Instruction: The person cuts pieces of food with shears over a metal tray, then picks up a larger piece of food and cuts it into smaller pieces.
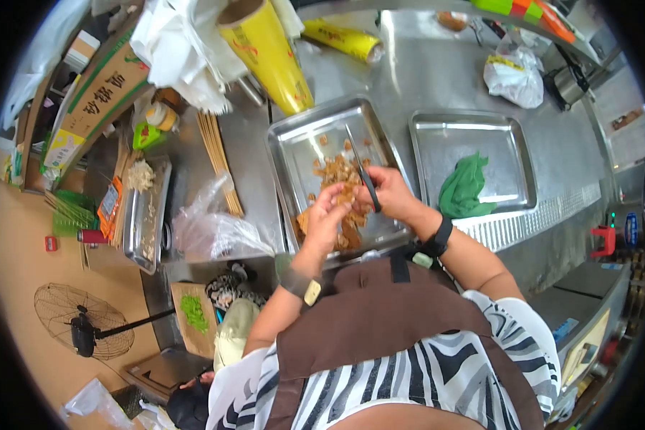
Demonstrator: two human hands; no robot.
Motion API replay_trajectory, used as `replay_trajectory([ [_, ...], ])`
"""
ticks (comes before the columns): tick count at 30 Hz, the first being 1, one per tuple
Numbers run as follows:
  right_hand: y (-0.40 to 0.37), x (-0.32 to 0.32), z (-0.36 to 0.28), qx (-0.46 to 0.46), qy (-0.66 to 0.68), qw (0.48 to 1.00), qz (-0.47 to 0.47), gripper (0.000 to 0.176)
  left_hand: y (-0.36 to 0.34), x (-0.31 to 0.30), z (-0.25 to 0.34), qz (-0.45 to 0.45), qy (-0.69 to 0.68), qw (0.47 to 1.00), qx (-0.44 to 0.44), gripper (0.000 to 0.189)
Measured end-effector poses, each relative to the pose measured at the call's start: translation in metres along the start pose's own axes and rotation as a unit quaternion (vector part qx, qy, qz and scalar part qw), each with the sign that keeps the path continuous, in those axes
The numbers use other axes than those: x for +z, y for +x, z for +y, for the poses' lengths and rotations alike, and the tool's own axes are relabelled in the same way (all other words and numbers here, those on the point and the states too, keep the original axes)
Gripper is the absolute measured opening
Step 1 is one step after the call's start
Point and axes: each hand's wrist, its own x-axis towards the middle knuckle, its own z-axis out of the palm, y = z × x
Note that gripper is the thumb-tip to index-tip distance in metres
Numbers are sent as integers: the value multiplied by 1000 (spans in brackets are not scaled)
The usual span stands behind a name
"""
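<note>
Over a deep steel tray (279, 143), both of my hands are close together. My right hand (390, 192) is closed round the dark handles of a pair of scissors (370, 192), whose blades point away from me. My left hand (326, 215) pinches a brown piece of food (346, 193) beside the scissors; its exact kind I cannot make out. Below lie small cut brown pieces (337, 170) in a heap, with larger brown pieces (349, 235) nearer me, partly covered by my left hand. A dark band is on each wrist.
Right of my tray, another steel tray (423, 143) holds a green cloth or bag (466, 188). To the left are wooden skewers (218, 161), a clear plastic bag (222, 222) and a narrow tray (163, 208) with pale food. A yellow roll (269, 54) stands behind. Another person's hand (206, 377) shows lower left.
</note>
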Motion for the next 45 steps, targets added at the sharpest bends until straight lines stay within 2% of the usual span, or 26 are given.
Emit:
replay_trajectory([
  [2,1,1,0,-6,10,1000,17,11,6,-10,-12,-19,4,1000,-3,41],
  [4,-2,4,-8,-16,40,999,11,12,4,-13,-18,-68,169,975,129,37],
  [6,-4,7,-16,-24,-21,999,19,11,-5,-1,6,-23,10,1000,-14,32],
  [8,-7,10,-29,0,-13,1000,21,11,-4,-1,6,-2,-50,996,-74,26],
  [10,-3,6,-22,-33,-28,999,23,12,0,0,9,0,1,999,-45,23],
  [12,1,2,-15,-60,-43,997,25,12,-6,10,25,29,96,993,-62,23],
  [13,1,1,-11,-71,-61,995,26,12,-5,13,26,56,206,977,9,24],
  [14,4,1,-9,-81,-78,993,28,12,-4,13,26,62,202,977,14,24],
  [16,8,5,-7,-112,-71,991,21,10,-1,11,25,65,75,995,-14,24],
  [18,5,5,-8,-82,-95,992,10,10,-3,9,30,75,65,995,-11,25],
  [20,0,10,-22,-46,-104,993,-7,11,-10,13,41,58,-108,989,-85,26],
  [21,-2,11,-22,-26,-96,995,-15,11,-9,9,38,65,-115,988,-83,26],
  [23,-3,8,-15,21,-106,994,-34,13,-4,-3,27,-19,-208,973,-96,29],
  [24,-2,6,-9,30,-108,993,-39,13,-4,-5,23,-12,-216,971,-99,29],
  [26,1,6,-3,-36,-138,988,-57,15,-3,-8,21,-33,-193,974,-112,29],
  [30,0,15,-11,-6,-140,989,-37,20,-3,-11,9,-25,-186,975,-121,26],
  [32,-2,18,-12,25,-124,991,-32,18,-9,-10,15,-31,-180,979,-90,20],
  [35,4,21,-8,31,-122,992,-27,15,-6,-15,10,-12,-154,983,-100,18],
  [38,6,28,-4,-28,-156,987,-34,15,-9,-18,8,39,-159,984,-63,20],
  [41,3,31,-9,18,-173,984,-36,20,-13,-19,12,106,-188,975,-48,19],
  [42,3,31,-6,3,-177,983,-49,23,-14,-23,13,119,-196,972,-43,19],
  [44,-2,30,-6,-12,-178,982,-57,26,-14,-27,15,112,-221,968,-41,18],
  [45,-7,31,-13,27,-166,982,-87,29,-15,-27,18,111,-250,961,-37,17],
])
